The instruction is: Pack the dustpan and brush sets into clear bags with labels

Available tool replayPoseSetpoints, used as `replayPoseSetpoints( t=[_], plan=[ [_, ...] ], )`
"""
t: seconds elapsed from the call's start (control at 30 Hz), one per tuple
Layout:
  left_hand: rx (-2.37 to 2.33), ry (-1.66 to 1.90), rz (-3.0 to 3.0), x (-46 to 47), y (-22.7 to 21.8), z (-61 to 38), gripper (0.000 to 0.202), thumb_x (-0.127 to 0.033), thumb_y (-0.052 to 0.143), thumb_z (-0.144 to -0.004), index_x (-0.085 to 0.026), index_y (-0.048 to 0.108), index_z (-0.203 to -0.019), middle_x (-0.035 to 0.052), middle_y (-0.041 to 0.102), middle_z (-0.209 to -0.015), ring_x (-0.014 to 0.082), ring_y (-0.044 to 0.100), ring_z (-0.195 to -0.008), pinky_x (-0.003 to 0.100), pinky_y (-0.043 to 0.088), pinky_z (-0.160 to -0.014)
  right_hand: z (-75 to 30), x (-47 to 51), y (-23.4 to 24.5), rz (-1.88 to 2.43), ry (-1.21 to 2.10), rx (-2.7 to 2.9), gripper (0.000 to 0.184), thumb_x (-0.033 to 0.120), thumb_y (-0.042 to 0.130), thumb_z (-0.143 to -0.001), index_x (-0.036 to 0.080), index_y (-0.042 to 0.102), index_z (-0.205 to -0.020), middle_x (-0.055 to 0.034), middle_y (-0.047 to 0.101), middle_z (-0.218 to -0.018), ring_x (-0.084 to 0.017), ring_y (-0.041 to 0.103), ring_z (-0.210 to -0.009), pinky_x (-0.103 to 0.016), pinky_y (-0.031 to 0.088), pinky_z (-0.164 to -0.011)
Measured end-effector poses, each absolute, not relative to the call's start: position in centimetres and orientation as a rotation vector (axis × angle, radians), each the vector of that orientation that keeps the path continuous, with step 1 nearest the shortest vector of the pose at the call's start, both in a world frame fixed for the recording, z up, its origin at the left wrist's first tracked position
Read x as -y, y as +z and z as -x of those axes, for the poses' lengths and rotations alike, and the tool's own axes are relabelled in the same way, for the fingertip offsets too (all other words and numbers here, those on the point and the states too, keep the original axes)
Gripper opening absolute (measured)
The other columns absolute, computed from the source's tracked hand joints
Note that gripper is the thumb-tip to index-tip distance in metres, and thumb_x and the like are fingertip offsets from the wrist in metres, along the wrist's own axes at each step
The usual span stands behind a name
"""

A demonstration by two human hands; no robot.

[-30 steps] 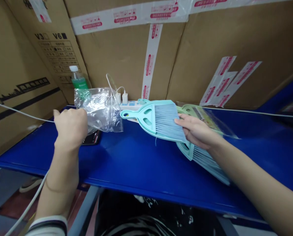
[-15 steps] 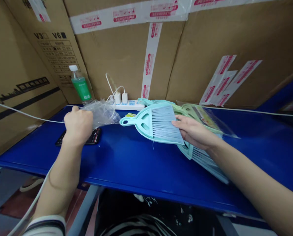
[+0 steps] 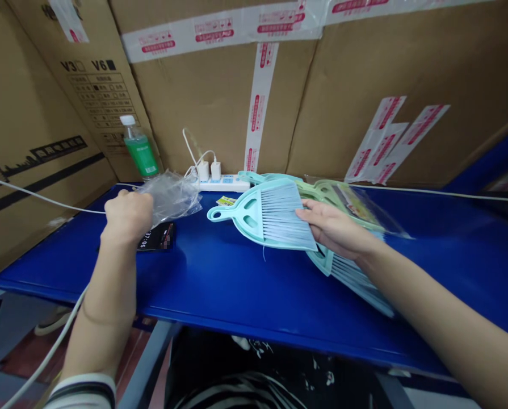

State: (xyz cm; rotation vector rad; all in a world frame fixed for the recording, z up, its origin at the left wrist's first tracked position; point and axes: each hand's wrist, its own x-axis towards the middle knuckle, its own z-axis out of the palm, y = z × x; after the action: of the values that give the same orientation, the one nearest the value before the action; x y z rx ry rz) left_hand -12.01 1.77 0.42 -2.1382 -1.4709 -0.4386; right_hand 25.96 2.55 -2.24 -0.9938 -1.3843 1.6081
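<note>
My left hand point(image 3: 126, 216) is closed on a crumpled clear plastic bag point(image 3: 172, 196) at the left of the blue table point(image 3: 236, 284). A black phone point(image 3: 156, 237) with a lit screen lies just beside and under that hand. My right hand point(image 3: 332, 227) grips the bristle end of a light blue hand brush point(image 3: 262, 216), holding it slightly above the table with its handle pointing left. Beneath and behind it lies a pile of more light blue and green brushes point(image 3: 347, 267), some in clear wrapping.
A green bottle point(image 3: 138, 149) stands at the back left beside a white power strip point(image 3: 223, 183) with chargers plugged in. Taped cardboard boxes point(image 3: 279, 85) wall the back and left. A white cable point(image 3: 36, 199) runs in from the left. The table's front edge is near my body.
My left hand lowered the plastic bag from in front of the bottle down to the table, then drew slightly left. The brush in my right hand shifted slightly.
</note>
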Motion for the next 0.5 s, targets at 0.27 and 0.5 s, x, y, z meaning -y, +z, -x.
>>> replayPoseSetpoints(
  t=[0.27, 0.5],
  plan=[
    [1.207, -0.297, 2.371, -0.4, 1.6, 4.4, 0.038, -0.037, 0.055, -0.089, -0.011, 0.062, -0.116, 0.0141, 0.069, -0.108, 0.0267, 0.064, -0.101, 0.040, 0.052, -0.087, -26.2, -2.7, -2.3, 0.997, 1.611, 1.410, 0.038, 0.027, 0.067, -0.079, 0.020, 0.052, -0.114, -0.0098, 0.070, -0.110, -0.023, 0.066, -0.101, -0.040, 0.055, -0.088],
    [1.245, -0.171, 2.532, -0.2, 0.2, 0.6, 0.036, -0.033, 0.058, -0.088, -0.012, 0.058, -0.117, 0.0123, 0.069, -0.106, 0.0236, 0.068, -0.091, 0.035, 0.054, -0.080, -26.8, -2.9, -2.3, 0.982, 1.629, 1.587, 0.034, 0.034, 0.060, -0.084, 0.022, 0.053, -0.115, -0.0074, 0.069, -0.105, -0.019, 0.067, -0.092, -0.035, 0.056, -0.082]
  ],
)
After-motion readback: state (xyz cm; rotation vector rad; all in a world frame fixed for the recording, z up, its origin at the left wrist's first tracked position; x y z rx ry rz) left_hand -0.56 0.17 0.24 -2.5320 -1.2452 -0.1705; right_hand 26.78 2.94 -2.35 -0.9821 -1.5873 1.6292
